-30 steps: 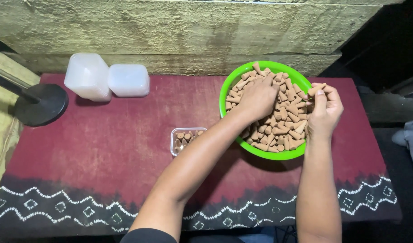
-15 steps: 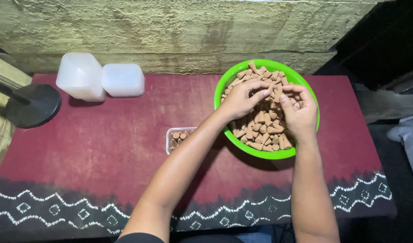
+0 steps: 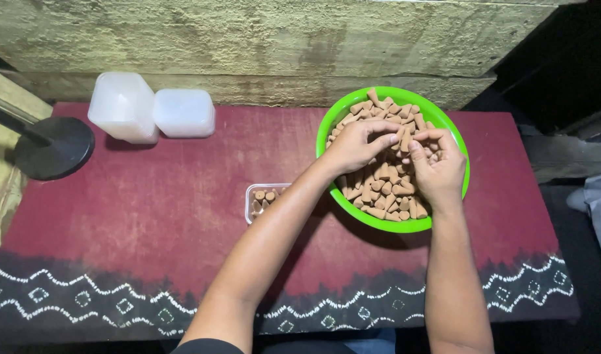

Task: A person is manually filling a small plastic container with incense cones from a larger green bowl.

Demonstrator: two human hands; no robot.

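Drawn closer together since a moment ago, left hand and right hand, fingertips meeting, pinching cones. Heaped in green bowl near table's far right edge. Small tray just left, two white tubs far left.

I'm looking down on a counter under red cloth with white-patterned dark hem, rough pale concrete wall behind, deep shadow right
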